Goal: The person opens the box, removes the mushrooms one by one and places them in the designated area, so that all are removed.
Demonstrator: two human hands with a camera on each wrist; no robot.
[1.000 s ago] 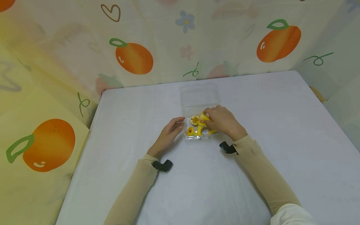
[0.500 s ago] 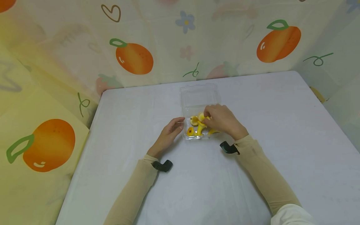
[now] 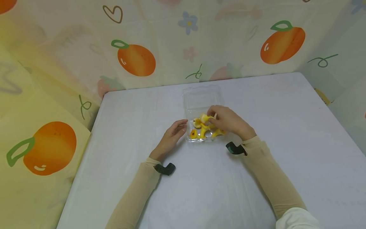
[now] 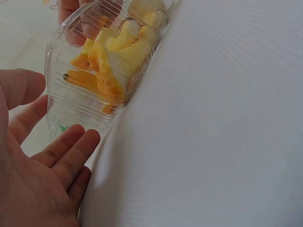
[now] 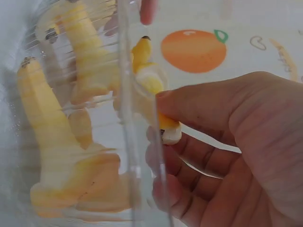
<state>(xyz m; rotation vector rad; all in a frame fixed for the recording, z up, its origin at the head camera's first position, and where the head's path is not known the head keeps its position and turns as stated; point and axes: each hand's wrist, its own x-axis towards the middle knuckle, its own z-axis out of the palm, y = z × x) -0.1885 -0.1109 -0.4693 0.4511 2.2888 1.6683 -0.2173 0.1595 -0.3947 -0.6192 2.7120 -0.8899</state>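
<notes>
Pinching a smooth, curved yellow piece (image 5: 168, 124) with the right hand (image 3: 230, 121), among stubby flared pieces (image 3: 203, 130) in a ribbed, clear plastic box (image 3: 203, 98); reaching the left hand (image 3: 172, 133), loosely spread, to its side. Set on a white table (image 3: 200, 184) before cream cloth (image 3: 168, 19) printed with oranges (image 3: 136, 59).

The head view looks forward and down across the table (image 3: 206, 187) to its 2 far corners; the 2 wrist views, low and close, face the box (image 3: 203, 98) from left and right. All 3 share it.
</notes>
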